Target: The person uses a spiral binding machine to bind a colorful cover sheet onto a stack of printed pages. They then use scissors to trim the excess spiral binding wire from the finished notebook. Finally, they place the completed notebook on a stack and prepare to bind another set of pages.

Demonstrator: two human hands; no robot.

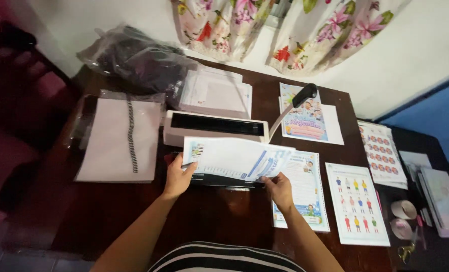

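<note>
Dark brown wood forms the surface (133, 211) that carries all items. Near its middle stands a white binding machine (215, 127) with a black slot along its top and a black-tipped lever (299, 100) raised at its right end. Both hands hold a stack of printed sheets (237, 158) at the front edge of the machine, the stack tilted and bowed slightly upward. The left hand (178, 177) pinches the left end of the stack, thumb on top and fingers below. The right hand (279, 190) pinches the lower right corner of the stack between thumb and fingertips. Left of the machine lies a white booklet with a black spiral coil (131, 135) resting on its cover. Behind the machine lie a pile of white paper (215, 93) and a dark plastic bag (133, 58). Right of the hands lie several colour-printed sheets: one with rows of small figures (356, 204), one with round badges (381, 153), and one illustrated cover (305, 118). Scissors (408, 248) lie near the right front corner.
</note>
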